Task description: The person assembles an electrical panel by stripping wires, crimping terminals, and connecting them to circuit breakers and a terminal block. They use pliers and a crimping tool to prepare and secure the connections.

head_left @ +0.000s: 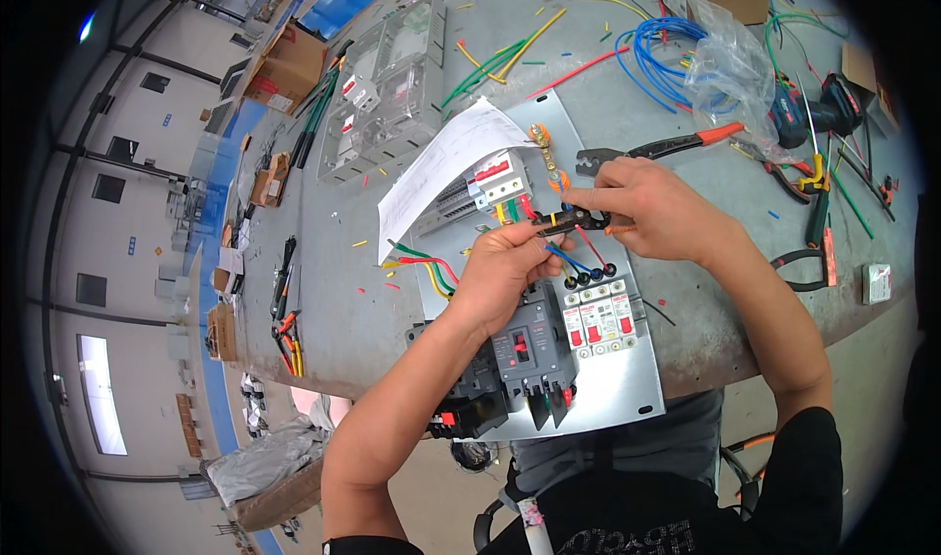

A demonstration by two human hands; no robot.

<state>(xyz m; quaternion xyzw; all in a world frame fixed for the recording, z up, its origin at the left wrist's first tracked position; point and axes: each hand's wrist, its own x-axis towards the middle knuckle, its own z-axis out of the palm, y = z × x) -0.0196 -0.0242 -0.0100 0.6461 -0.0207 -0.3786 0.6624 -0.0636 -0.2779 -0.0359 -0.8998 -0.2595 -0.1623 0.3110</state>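
Observation:
Both my hands meet above a metal mounting plate (627, 384). My right hand (662, 207) is closed around a black wire stripper (559, 224), its handles mostly hidden by the fingers. My left hand (498, 273) is closed in a pinch beside the stripper's jaws, at the thin blue wires (578, 259); the pinched wire end is mostly covered. Those wires and a red one rise from black round terminals by three small white circuit breakers (600, 322). Below my left hand sits a larger dark breaker (529, 344). A white breaker (500, 178) stands farther up, partly under a paper sheet (456, 168).
Red-handled crimping pliers (676, 145) lie just beyond my right hand. Farther right are a cordless drill (818, 112), more pliers (789, 178) and a blue wire coil (657, 60). A clear plastic enclosure (392, 90) is at the far left. Wire offcuts litter the grey table (333, 251).

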